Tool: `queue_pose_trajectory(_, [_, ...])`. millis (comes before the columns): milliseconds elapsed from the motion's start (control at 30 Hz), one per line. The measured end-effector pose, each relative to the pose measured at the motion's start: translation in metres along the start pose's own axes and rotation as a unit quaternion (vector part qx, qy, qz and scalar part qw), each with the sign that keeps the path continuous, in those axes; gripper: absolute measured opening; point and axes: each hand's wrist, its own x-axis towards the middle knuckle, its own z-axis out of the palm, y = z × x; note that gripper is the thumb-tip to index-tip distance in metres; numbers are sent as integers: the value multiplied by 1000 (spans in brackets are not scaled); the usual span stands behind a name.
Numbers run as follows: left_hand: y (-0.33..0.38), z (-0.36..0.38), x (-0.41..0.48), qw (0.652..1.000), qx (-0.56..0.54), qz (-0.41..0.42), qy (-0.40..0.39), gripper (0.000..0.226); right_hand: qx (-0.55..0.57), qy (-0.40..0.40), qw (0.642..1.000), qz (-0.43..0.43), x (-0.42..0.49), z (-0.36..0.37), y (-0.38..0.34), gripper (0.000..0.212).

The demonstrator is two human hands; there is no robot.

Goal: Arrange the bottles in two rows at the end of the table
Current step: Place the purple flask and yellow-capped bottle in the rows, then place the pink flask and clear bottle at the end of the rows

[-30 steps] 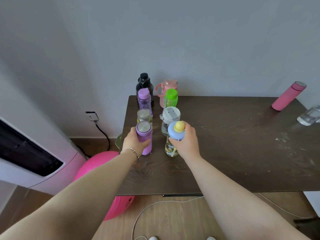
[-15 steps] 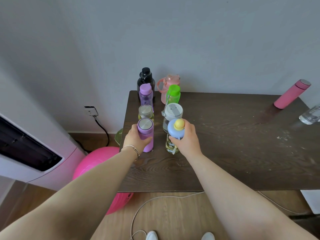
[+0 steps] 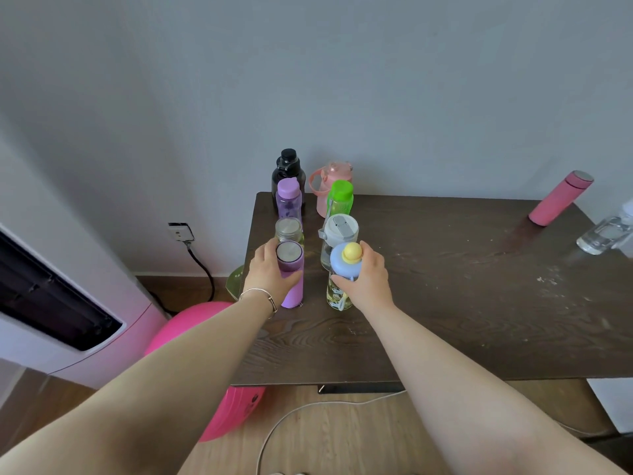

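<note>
At the left end of the table (image 3: pixel 445 303), the left hand (image 3: pixel 265 275) grips a purple flask (image 3: pixel 291 274) and the right hand (image 3: pixel 368 277) grips a blue-lidded bottle (image 3: pixel 344 269), both standing upright in front of two rows of bottles.

Grey wall (image 3: pixel 376 80) behind a dark wooden table (image 3: pixel 479 303), wood floor (image 3: pixel 335 437), white appliance (image 3: pixel 51 303) at left

The table (image 3: pixel 445 303) is dark brown with wavy wood grain and pale scuffs. On it stand a black bottle (image 3: pixel 288 171), a translucent pink jug (image 3: pixel 330 186), a purple-capped violet bottle (image 3: pixel 289 200), a green-capped bottle (image 3: pixel 339 198), a silver-lidded jar (image 3: pixel 289 230), a white-and-grey-lidded bottle (image 3: pixel 339 234), a lilac flask (image 3: pixel 291 275) with a steel top, and a clear cartoon-printed bottle (image 3: pixel 340 286) with pale blue lid and yellow knob. A pink flask (image 3: pixel 560 202) and a clear glass bottle (image 3: pixel 604 231) sit far right.
</note>
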Motion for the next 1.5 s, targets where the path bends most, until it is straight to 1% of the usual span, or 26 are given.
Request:
queue_pose_trajectory(133, [10, -7, 1, 990, 127, 67, -12, 84, -24, -13, 998, -60, -4, -18, 0, 89])
queue_pose_trajectory(200, [18, -9, 0, 977, 179, 111, -12, 83, -83, -23, 991, -105, -5, -30, 5, 89])
queue_pose_trajectory(300, [35, -10, -2, 957, 246, 154, -31, 83, -191, -46, 967, -165, -5, -51, 22, 87])
queue_pose_trajectory(367, [50, -8, -5, 943, 279, 178, -38, 83, -239, -51, 957, -157, -5, -66, 34, 87])
queue_pose_trajectory(467, [73, 3, -10, 936, 283, 203, -53, 84, -280, -31, 950, -135, -7, -89, 50, 83])
queue_pose_trajectory(633, [116, 36, -17, 907, 337, 245, -62, 83, -317, -3, 942, -111, -10, -130, 82, 78])
queue_pose_trajectory(800, [168, 81, -35, 884, 391, 247, -72, 84, -339, 3, 937, -82, -14, -183, 129, 77])
queue_pose_trajectory(1033, [258, 160, -61, 871, 433, 211, -91, 83, -342, 8, 939, -31, -24, -276, 214, 75])
queue_pose_trajectory(1267, [352, 240, -84, 850, 456, 246, -91, 77, -356, 22, 934, 2, -34, -370, 293, 72])
queue_pose_trajectory(1500, [416, 282, -78, 850, 450, 260, -79, 77, -356, 41, 934, 14, -27, -422, 337, 71])
